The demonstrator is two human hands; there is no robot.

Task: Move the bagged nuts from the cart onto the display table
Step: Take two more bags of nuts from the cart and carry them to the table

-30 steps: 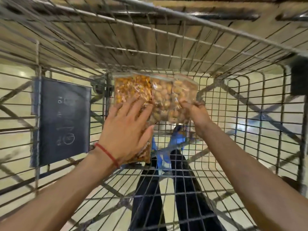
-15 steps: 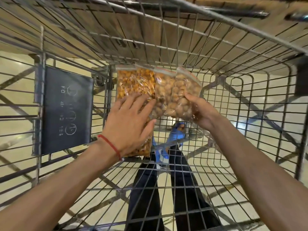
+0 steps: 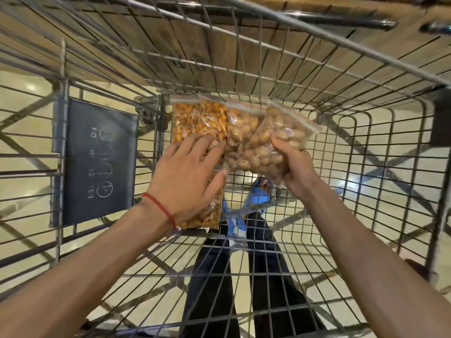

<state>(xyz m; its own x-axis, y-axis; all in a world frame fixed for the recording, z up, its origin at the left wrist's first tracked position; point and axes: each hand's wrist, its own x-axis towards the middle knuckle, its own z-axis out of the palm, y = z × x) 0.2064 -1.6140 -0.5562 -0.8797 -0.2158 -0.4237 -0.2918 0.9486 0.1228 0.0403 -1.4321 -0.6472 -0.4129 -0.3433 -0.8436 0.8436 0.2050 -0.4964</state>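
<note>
Your R hand grips the pale nut bag, L hand fingers flat on orange bag; none out of cart yet

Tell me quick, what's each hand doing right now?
Left hand: open, fingers flat on the orange nut bag.
Right hand: closed around the pale nut bag, holding it.

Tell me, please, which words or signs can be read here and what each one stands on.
"NO": faint, on the dark sign panel on the cart wall.
"YES": lower on the same panel, first letter unclear.
Other panel marks and circled symbols: too faint to read.
Bagged nuts: no readable label.
</note>
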